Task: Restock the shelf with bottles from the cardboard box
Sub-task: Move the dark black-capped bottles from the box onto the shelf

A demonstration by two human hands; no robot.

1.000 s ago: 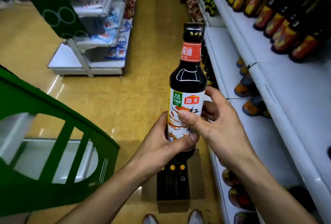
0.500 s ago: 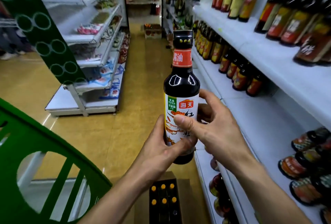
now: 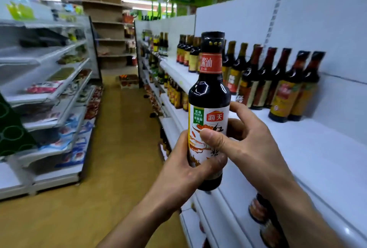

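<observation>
Bottle upright between left hand and right hand

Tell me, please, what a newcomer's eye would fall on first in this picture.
The dark sauce bottle at the centre, held upright in both hands: the left hand grips its lower part, the right hand pinches its label. To the right, a row of similar bottles stands at the back of a white shelf.
</observation>
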